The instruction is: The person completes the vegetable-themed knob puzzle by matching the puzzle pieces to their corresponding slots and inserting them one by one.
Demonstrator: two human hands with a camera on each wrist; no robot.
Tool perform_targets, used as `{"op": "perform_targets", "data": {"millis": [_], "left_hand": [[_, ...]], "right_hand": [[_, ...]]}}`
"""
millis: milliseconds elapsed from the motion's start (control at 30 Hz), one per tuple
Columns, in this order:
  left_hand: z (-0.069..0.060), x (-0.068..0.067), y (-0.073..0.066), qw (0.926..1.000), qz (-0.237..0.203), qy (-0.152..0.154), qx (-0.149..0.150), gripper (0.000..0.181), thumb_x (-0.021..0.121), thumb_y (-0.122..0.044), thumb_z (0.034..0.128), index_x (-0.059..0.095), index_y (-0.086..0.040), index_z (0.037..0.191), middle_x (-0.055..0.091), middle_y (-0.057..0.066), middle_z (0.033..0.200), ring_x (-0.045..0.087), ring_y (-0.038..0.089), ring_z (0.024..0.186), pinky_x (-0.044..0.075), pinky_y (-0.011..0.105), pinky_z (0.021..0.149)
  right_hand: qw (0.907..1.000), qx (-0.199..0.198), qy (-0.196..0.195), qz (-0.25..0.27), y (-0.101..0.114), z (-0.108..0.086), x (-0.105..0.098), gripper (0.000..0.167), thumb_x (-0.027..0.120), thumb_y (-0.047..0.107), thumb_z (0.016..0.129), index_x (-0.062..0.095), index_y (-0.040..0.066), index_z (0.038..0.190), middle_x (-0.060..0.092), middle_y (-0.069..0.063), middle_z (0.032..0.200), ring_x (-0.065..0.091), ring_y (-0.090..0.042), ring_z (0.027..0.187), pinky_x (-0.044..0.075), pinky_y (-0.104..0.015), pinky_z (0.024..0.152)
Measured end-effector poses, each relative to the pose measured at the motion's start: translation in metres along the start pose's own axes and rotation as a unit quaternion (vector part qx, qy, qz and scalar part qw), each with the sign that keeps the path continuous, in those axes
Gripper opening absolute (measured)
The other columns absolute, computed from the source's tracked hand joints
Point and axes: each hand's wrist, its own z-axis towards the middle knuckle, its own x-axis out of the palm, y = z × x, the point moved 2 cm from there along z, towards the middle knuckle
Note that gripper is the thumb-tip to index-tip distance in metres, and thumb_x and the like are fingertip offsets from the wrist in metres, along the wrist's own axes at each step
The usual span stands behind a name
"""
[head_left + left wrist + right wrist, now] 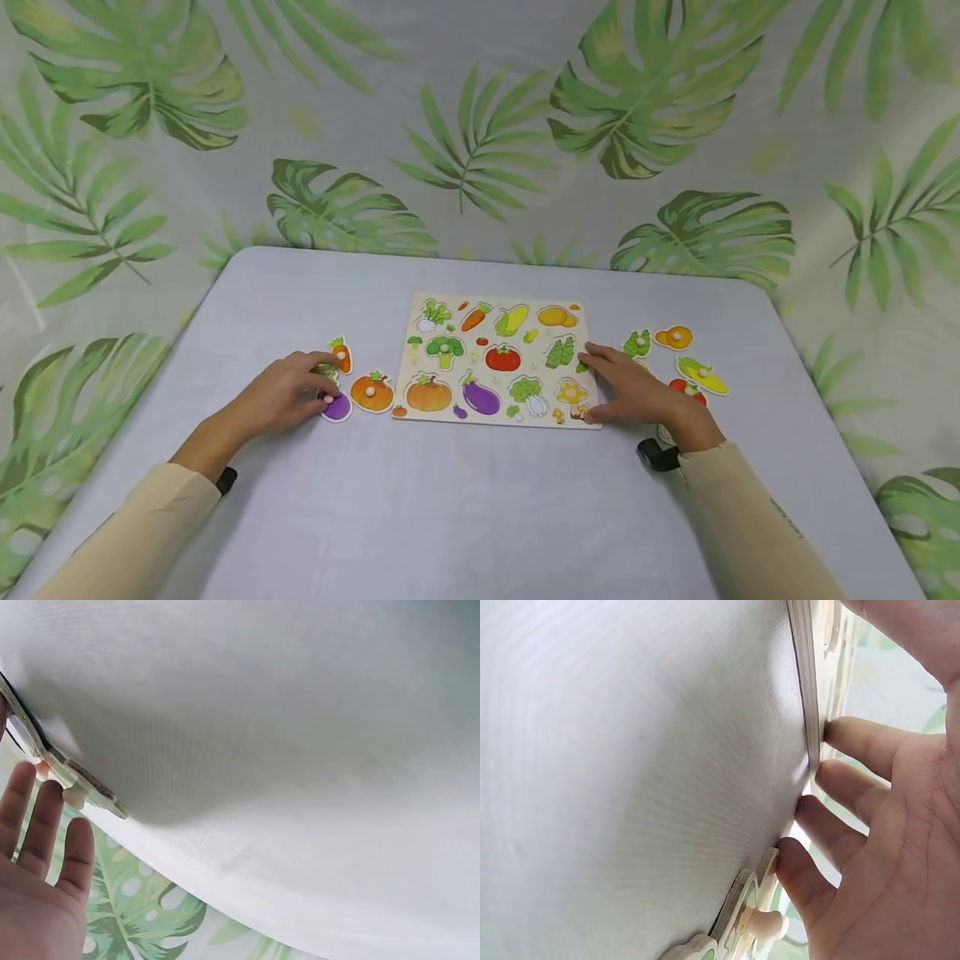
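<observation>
A wooden puzzle board point(491, 362) with printed vegetables lies flat on the table. My right hand point(637, 387) is at its right edge, thumb and fingertips touching the board, the fingers extended in the right wrist view point(885, 817). At the left, my left hand point(281, 396) is over a small group of pieces: an eggplant piece point(339, 407) by the thumb, a carrot piece point(342, 356) by the fingertips and a green piece partly hidden between them. The left fingers look loosely extended beside the pieces in the left wrist view point(45, 862). A pumpkin piece point(372, 392) lies between this hand and the board.
Right of the board are several loose pieces: a green one point(637, 343), an orange-yellow one point(673, 337), a corn piece point(702, 375) and a tomato piece point(688, 389) partly behind my right hand. Leaf-patterned cloth point(480, 142) hangs behind the white table point(480, 508).
</observation>
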Motion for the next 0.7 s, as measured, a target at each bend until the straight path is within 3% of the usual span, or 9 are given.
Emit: {"op": "perform_targets", "data": {"millis": [333, 467, 600, 700], "left_hand": [[0.0, -0.001, -0.001, 0.9997, -0.014, -0.011, 0.014, 0.02, 0.08, -0.003, 0.0763, 0.077, -0.019, 0.087, 0.069, 0.012, 0.117, 0.063, 0.035, 0.106, 0.051, 0.054, 0.088], [0.002, -0.002, -0.002, 0.9998, -0.017, -0.011, 0.004, 0.018, 0.08, -0.004, 0.0766, 0.076, -0.019, 0.085, 0.069, 0.012, 0.116, 0.063, 0.035, 0.107, 0.051, 0.053, 0.089], [0.008, -0.006, -0.006, 0.9987, -0.046, -0.013, -0.014, 0.013, 0.079, -0.005, 0.0798, 0.075, -0.016, 0.087, 0.07, 0.011, 0.113, 0.063, 0.033, 0.11, 0.051, 0.053, 0.095], [0.014, -0.01, -0.011, 0.998, -0.06, -0.02, -0.009, 0.011, 0.078, -0.005, 0.081, 0.076, -0.014, 0.087, 0.072, 0.008, 0.108, 0.064, 0.029, 0.108, 0.051, 0.051, 0.096]], "right_hand": [[1.0, -0.004, -0.008, 0.0, 0.003, -0.002, 0.0, 0.097, 0.084, 0.041, 0.076, 0.035, 0.007, 0.153, 0.023, -0.018, 0.164, 0.024, -0.045, 0.149, 0.028, -0.066, 0.116], [1.0, -0.005, -0.007, -0.003, 0.002, -0.002, 0.0, 0.097, 0.083, 0.041, 0.076, 0.035, 0.007, 0.153, 0.024, -0.019, 0.164, 0.023, -0.045, 0.148, 0.028, -0.066, 0.116], [0.9999, -0.006, -0.007, -0.005, 0.002, -0.003, 0.0, 0.097, 0.083, 0.041, 0.077, 0.035, 0.007, 0.153, 0.024, -0.019, 0.164, 0.024, -0.045, 0.148, 0.028, -0.066, 0.116], [0.9999, -0.007, -0.008, -0.007, 0.002, -0.002, 0.0, 0.096, 0.083, 0.042, 0.077, 0.035, 0.007, 0.153, 0.024, -0.019, 0.164, 0.024, -0.045, 0.148, 0.028, -0.066, 0.116]]}}
